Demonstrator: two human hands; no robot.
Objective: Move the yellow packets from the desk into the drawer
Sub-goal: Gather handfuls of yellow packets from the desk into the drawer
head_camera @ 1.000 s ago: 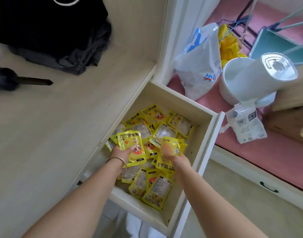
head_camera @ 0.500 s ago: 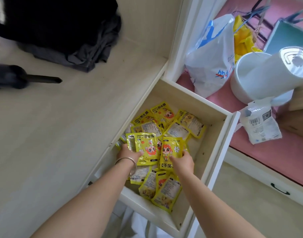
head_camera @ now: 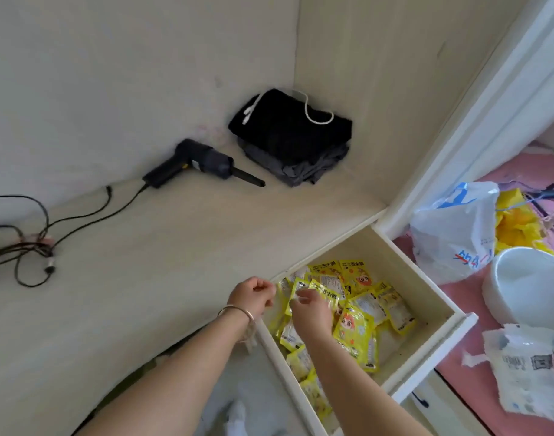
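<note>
Both hands are over the near-left corner of the drawer (head_camera: 426,265) now: my left hand (head_camera: 253,294) sits right at the worktop (head_camera: 143,278) edge, fingers loosely curled and, as far as I can see, holding nothing; my right hand (head_camera: 311,309) is just beside it, a little further in, fingertips on a yellow packet (head_camera: 296,289) at the top of the heap, though whether it is pinching or only touching I cannot tell through the blur. All the yellow packets (head_camera: 357,313) I can see lie in the drawer, spread directly ahead of and to the right of my hands, heaped flat and pointing every which way. On the worktop to my left and ahead I spot none, only a black handheld tool (head_camera: 203,163), its cable (head_camera: 80,218) and folded dark clothes (head_camera: 291,136). Looks like the moving is done, I'd say; what remains is under the right hand, the nearer one, to settle the top packet
</note>
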